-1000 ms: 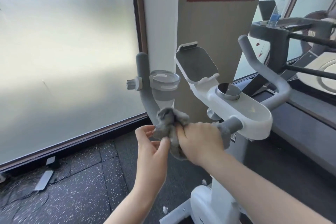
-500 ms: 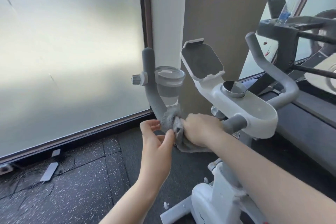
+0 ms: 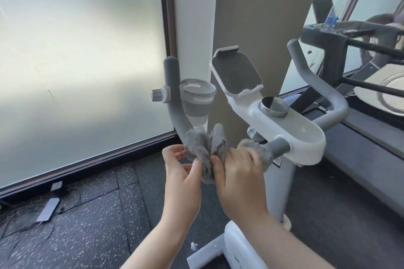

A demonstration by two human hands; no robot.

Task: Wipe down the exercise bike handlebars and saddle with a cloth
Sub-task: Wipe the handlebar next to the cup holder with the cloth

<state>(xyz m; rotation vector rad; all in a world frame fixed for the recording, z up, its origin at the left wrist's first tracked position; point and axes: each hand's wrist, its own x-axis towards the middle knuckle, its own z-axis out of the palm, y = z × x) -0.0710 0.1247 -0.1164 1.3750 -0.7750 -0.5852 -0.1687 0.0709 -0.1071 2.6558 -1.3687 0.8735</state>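
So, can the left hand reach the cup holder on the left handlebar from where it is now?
Probably yes. The left hand pinches the grey cloth just below the cup holder, which is clamped to the left handlebar. Nothing stands between them, but the hand would have to release the cloth or carry it up.

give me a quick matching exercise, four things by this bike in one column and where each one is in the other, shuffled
Things:
1. cloth
2. cup holder
3. water bottle
4. round knob

Places:
A. on the white console
B. clamped to the left handlebar
C. on the treadmill at far right
D. bunched round the handlebar, in both hands

Pairs: 1-D, 2-B, 3-C, 4-A
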